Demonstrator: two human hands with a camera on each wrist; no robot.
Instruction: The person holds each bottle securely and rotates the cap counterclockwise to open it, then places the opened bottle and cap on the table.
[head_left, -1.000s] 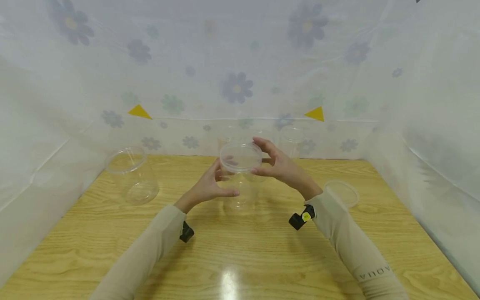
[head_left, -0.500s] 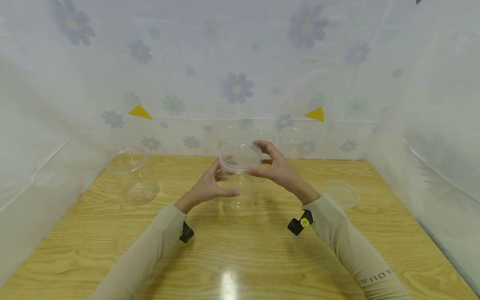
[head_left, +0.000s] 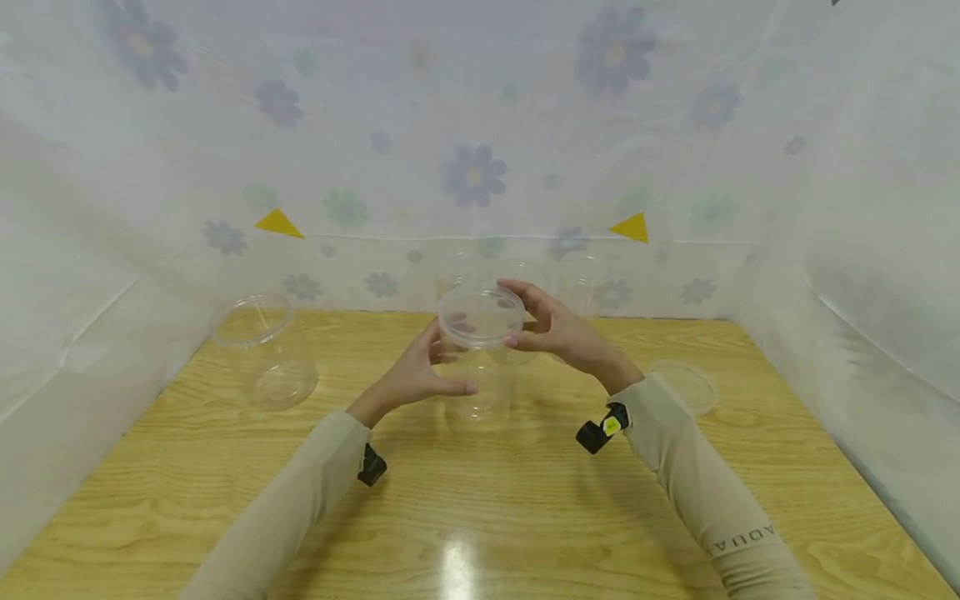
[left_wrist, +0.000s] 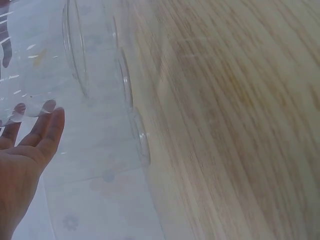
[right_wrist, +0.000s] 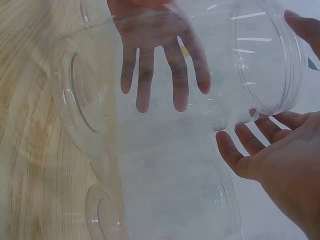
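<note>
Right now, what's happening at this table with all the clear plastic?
A person is working on a clear plastic jar standing mid-table. The left hand steadies its side with fingers spread flat, while the right hand grips the clear lid on top of it. Whether the lid is fully seated cannot be told. Another open jar stands at the left, and a loose lid lies on the wooden table at the right.

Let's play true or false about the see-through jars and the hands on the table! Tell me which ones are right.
1. Both hands touch the middle jar. True.
2. The left hand holds a spoon. False: it rests on the jar's side.
3. The right hand is at the lid on that jar. True.
4. The jar on the left has a red lid. False: it is open.
5. A loose lid lies on the wooden table. True.
</note>
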